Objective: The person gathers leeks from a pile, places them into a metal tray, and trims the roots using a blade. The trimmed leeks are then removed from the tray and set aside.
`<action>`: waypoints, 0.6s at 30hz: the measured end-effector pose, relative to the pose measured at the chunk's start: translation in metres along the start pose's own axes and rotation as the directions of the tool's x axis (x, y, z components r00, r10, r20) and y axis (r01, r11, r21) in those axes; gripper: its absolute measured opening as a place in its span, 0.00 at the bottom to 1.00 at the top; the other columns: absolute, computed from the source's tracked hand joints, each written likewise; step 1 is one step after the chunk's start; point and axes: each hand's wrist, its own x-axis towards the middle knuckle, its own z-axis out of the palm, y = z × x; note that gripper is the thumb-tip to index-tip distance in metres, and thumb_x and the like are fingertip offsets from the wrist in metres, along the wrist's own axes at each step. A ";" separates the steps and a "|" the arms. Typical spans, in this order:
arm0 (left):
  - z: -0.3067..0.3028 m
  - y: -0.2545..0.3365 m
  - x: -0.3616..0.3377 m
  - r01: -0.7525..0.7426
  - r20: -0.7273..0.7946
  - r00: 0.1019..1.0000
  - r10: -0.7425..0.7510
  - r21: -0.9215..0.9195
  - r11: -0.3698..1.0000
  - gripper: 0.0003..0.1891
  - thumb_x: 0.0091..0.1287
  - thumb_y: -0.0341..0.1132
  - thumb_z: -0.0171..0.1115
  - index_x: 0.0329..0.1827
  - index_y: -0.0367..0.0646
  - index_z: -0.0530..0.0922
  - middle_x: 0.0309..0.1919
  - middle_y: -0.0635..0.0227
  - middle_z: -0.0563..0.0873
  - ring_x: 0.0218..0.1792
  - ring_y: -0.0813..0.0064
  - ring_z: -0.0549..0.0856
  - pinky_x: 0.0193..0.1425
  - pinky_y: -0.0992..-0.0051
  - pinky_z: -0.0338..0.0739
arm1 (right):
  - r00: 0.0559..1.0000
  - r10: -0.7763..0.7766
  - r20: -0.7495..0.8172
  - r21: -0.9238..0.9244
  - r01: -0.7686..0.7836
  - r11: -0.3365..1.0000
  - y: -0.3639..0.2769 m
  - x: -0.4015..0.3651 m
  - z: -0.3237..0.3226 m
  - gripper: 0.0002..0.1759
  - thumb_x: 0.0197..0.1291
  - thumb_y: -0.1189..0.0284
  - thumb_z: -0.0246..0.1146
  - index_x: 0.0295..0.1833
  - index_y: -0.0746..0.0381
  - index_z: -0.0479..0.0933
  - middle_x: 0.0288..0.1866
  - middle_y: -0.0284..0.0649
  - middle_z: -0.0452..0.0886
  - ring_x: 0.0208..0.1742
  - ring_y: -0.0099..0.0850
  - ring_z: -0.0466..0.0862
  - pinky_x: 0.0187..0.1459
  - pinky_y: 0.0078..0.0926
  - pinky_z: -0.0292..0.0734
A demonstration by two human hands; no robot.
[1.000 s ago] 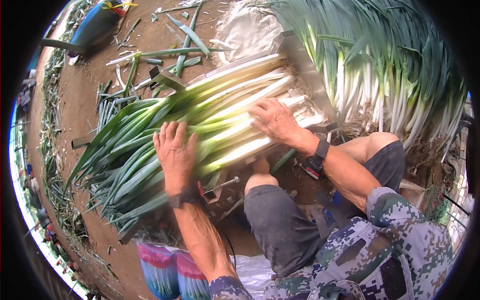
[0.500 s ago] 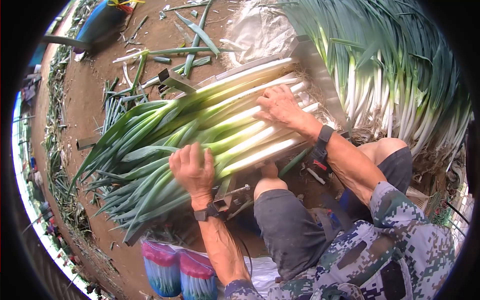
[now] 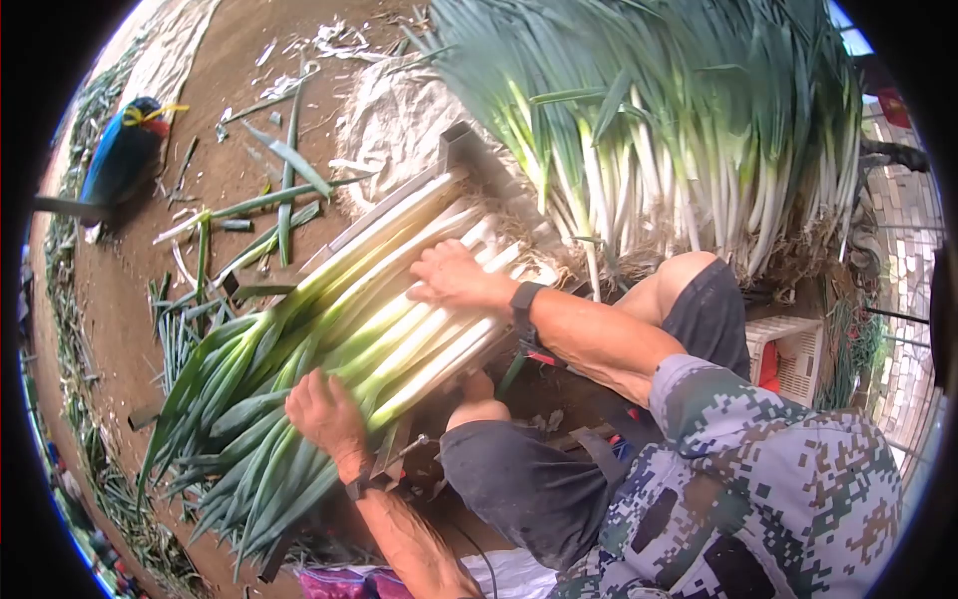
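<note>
Long green onions (image 3: 399,329) lie side by side across a metal frame (image 3: 461,150), white stalks and roots to the upper right, green leaves to the lower left. My left hand (image 3: 327,411) grips the near edge of the bundle where the stalks turn green, its fingers bent over the leaves. Higher up, my right hand (image 3: 461,277) curls its fingers onto the white stalks close to the roots. The undersides of both hands are hidden, so how many stalks each one grasps cannot be seen.
A large heap of green onions (image 3: 679,150) stands at the upper right, roots downward. Cut leaves (image 3: 289,165) litter the dirt floor. A blue bag (image 3: 118,165) lies at the far left, purple netted bundles (image 3: 349,583) at the bottom, and a pale plastic crate (image 3: 793,349) on the right.
The whole view has shifted, bringing more of the onion heap and the crate into sight. Both hands remain on the bundle, in nearly the same places.
</note>
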 end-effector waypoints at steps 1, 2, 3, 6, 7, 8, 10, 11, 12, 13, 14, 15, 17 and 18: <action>0.000 0.000 0.000 0.010 0.007 1.000 -0.010 0.009 1.000 0.12 0.69 0.36 0.66 0.53 0.43 0.84 0.51 0.62 0.86 0.57 0.56 0.80 0.68 0.56 0.70 | 0.999 -0.032 -0.008 -0.022 0.032 0.999 0.001 -0.001 -0.003 0.22 0.65 0.51 0.63 0.49 0.58 0.83 0.44 0.44 0.80 0.54 0.44 0.77 0.62 0.43 0.65; -0.001 0.001 0.001 -0.018 -0.040 0.999 0.017 -0.017 1.000 0.11 0.66 0.34 0.66 0.50 0.43 0.83 0.49 0.61 0.86 0.54 0.55 0.80 0.64 0.56 0.71 | 0.993 -0.118 0.014 -0.010 0.118 0.993 0.005 -0.004 -0.007 0.23 0.66 0.51 0.62 0.52 0.60 0.81 0.48 0.48 0.81 0.56 0.47 0.78 0.63 0.46 0.67; -0.001 0.003 0.002 -0.048 -0.086 0.995 0.044 -0.042 0.998 0.10 0.64 0.32 0.66 0.47 0.43 0.82 0.46 0.61 0.85 0.51 0.54 0.80 0.61 0.56 0.72 | 0.989 -0.150 0.015 0.122 0.147 0.982 0.003 -0.006 -0.030 0.24 0.67 0.50 0.62 0.53 0.60 0.80 0.49 0.49 0.81 0.56 0.48 0.79 0.62 0.47 0.69; 0.002 0.000 0.000 -0.053 -0.077 0.996 0.050 -0.045 0.998 0.10 0.66 0.33 0.64 0.48 0.43 0.82 0.46 0.60 0.85 0.51 0.53 0.80 0.59 0.56 0.72 | 0.980 -0.161 0.117 0.355 0.110 0.928 -0.004 -0.010 -0.128 0.26 0.72 0.50 0.59 0.59 0.61 0.78 0.54 0.54 0.84 0.55 0.49 0.84 0.58 0.48 0.79; 0.002 -0.001 0.000 -0.051 -0.075 0.996 0.047 -0.048 0.998 0.10 0.66 0.33 0.64 0.48 0.42 0.82 0.46 0.59 0.85 0.51 0.53 0.80 0.60 0.56 0.72 | 0.995 -0.061 0.085 0.282 0.034 0.959 -0.002 -0.017 -0.166 0.25 0.74 0.51 0.57 0.60 0.61 0.78 0.53 0.51 0.85 0.52 0.42 0.87 0.57 0.44 0.82; 0.003 -0.003 -0.001 -0.055 -0.077 0.996 0.052 -0.036 0.998 0.11 0.66 0.33 0.64 0.49 0.42 0.83 0.46 0.59 0.85 0.51 0.52 0.80 0.60 0.55 0.72 | 1.000 0.008 0.029 0.271 -0.016 0.963 0.013 -0.020 -0.200 0.26 0.74 0.52 0.57 0.62 0.62 0.77 0.54 0.49 0.85 0.50 0.39 0.87 0.57 0.40 0.83; 0.010 -0.009 -0.004 -0.062 -0.080 0.995 0.060 -0.019 0.998 0.11 0.67 0.33 0.64 0.50 0.41 0.83 0.47 0.58 0.85 0.52 0.52 0.80 0.61 0.55 0.72 | 0.967 0.183 -0.179 0.340 -0.114 0.934 0.071 -0.036 -0.238 0.22 0.72 0.58 0.59 0.58 0.64 0.80 0.50 0.49 0.87 0.48 0.37 0.88 0.53 0.37 0.84; 0.014 -0.014 -0.007 -0.040 -0.059 0.997 0.041 0.007 0.999 0.13 0.67 0.34 0.64 0.52 0.40 0.83 0.48 0.56 0.86 0.54 0.51 0.80 0.63 0.54 0.72 | 0.947 0.270 -0.175 0.398 -0.183 0.899 0.103 -0.047 -0.247 0.20 0.71 0.61 0.60 0.56 0.66 0.81 0.47 0.46 0.87 0.44 0.34 0.89 0.49 0.32 0.85; 0.014 -0.015 -0.007 -0.039 -0.053 0.998 0.040 0.010 0.999 0.13 0.68 0.34 0.64 0.52 0.39 0.83 0.49 0.56 0.86 0.54 0.50 0.80 0.64 0.54 0.72 | 0.914 0.392 -0.109 0.477 -0.298 0.827 0.145 -0.061 -0.242 0.20 0.71 0.63 0.60 0.57 0.69 0.80 0.46 0.44 0.87 0.41 0.33 0.90 0.44 0.27 0.86; 0.014 -0.016 -0.007 -0.037 -0.047 0.998 0.038 0.016 0.999 0.13 0.68 0.33 0.64 0.53 0.39 0.83 0.49 0.55 0.86 0.55 0.50 0.80 0.64 0.53 0.72 | 0.869 0.494 -0.022 0.515 -0.414 0.751 0.183 -0.080 -0.226 0.19 0.71 0.65 0.60 0.57 0.69 0.80 0.45 0.44 0.86 0.41 0.33 0.89 0.43 0.26 0.86; 0.014 -0.016 -0.007 -0.038 -0.027 0.999 0.038 0.014 0.999 0.14 0.68 0.32 0.64 0.54 0.37 0.83 0.50 0.55 0.86 0.55 0.49 0.80 0.65 0.53 0.72 | 0.807 0.586 0.069 0.542 -0.523 0.657 0.220 -0.096 -0.204 0.19 0.71 0.66 0.61 0.56 0.70 0.80 0.45 0.44 0.86 0.42 0.33 0.89 0.41 0.25 0.86; 0.013 -0.015 -0.007 -0.029 -0.019 0.999 0.029 0.026 0.999 0.14 0.68 0.31 0.63 0.55 0.36 0.83 0.50 0.54 0.86 0.55 0.49 0.80 0.66 0.53 0.72 | 0.734 0.652 0.190 0.496 -0.645 0.581 0.248 -0.110 -0.174 0.18 0.71 0.67 0.61 0.56 0.70 0.80 0.46 0.44 0.86 0.41 0.33 0.89 0.39 0.25 0.87; 0.014 -0.019 -0.009 -0.018 0.003 1.000 0.017 0.035 0.999 0.14 0.69 0.30 0.62 0.56 0.35 0.82 0.50 0.53 0.85 0.55 0.48 0.80 0.66 0.53 0.72 | 0.675 0.649 0.351 0.550 -0.710 0.441 0.291 -0.138 -0.102 0.22 0.70 0.65 0.63 0.60 0.71 0.77 0.47 0.44 0.84 0.46 0.31 0.87 0.38 0.24 0.86; 0.010 -0.021 -0.008 -0.021 0.015 1.000 0.020 0.037 0.999 0.14 0.69 0.29 0.61 0.56 0.35 0.82 0.51 0.52 0.85 0.56 0.48 0.80 0.67 0.54 0.71 | 0.654 0.682 0.327 0.479 -0.737 0.476 0.307 -0.145 -0.062 0.25 0.67 0.62 0.64 0.60 0.72 0.76 0.49 0.50 0.85 0.49 0.39 0.88 0.42 0.33 0.86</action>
